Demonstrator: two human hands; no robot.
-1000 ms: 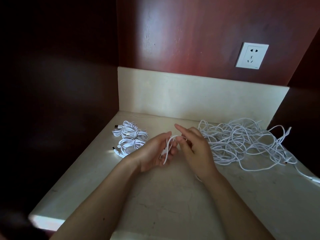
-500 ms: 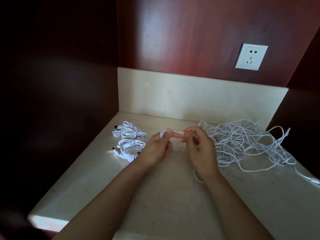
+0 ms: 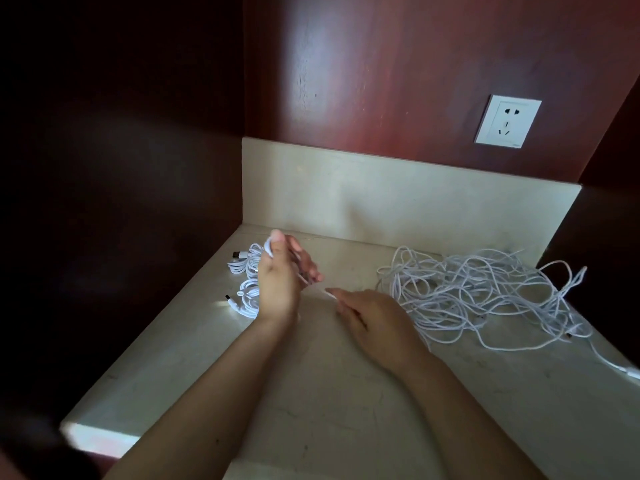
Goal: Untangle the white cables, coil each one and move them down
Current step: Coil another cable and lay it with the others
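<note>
A big tangle of white cables (image 3: 485, 292) lies on the right of the cream countertop (image 3: 311, 410). Two coiled white cables (image 3: 244, 282) rest at the back left, partly behind my left hand. My left hand (image 3: 280, 275) is raised and grips a white cable (image 3: 268, 245) that loops over its fingers. That cable runs down to my right hand (image 3: 370, 317), which pinches it at the fingertips low over the counter. Most of the cable's run is hidden behind my right hand and forearm.
A white wall socket (image 3: 507, 121) sits on the red-brown wall above the cream backsplash (image 3: 398, 199). Dark panels close in the left and right sides. A loose plug end (image 3: 623, 370) trails at the right edge. The counter's front edge (image 3: 97, 434) is near.
My left hand has lifted and moved left with the cable wrapped over its fingers. My right hand has dropped lower and drawn the cable out between the two hands.
</note>
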